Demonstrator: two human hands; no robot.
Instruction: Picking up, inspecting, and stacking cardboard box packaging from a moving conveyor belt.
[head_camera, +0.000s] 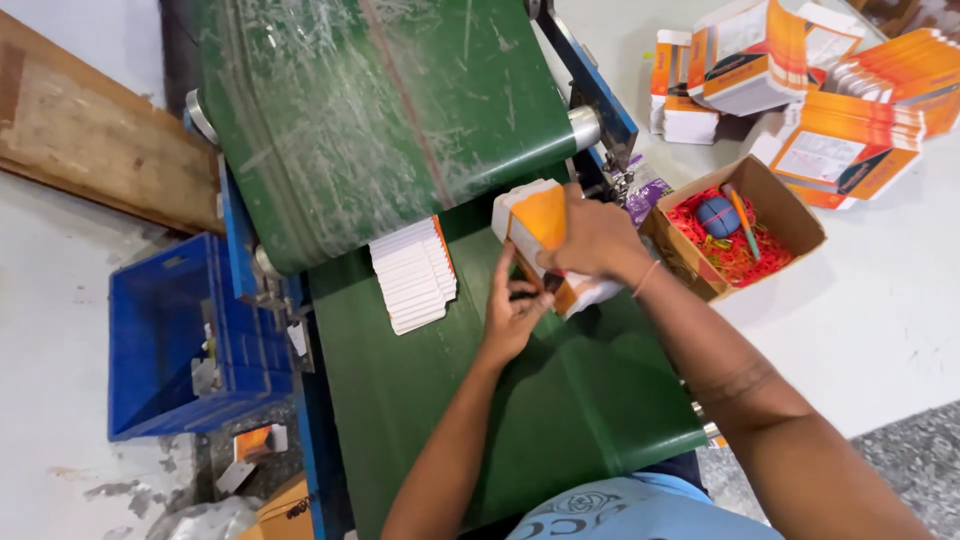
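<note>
Orange-and-white carton stack (545, 245) is clasped by both grips, right hand (592, 240) above, left hand (512, 312) below.

Two hands work here: the left hand (510, 315) and the right hand (590, 240) share one bundle of cartons (535, 225). Just left of the left hand lies one fanned row of flat white cartons (412, 275). Right of the right hand stands one cardboard box (790, 215), with one blue ball (717, 216) inside. Far left of the hands sits one blue crate (160, 340). Beyond the right hand lie several orange carton stacks (850, 90), too jumbled to count.
</note>
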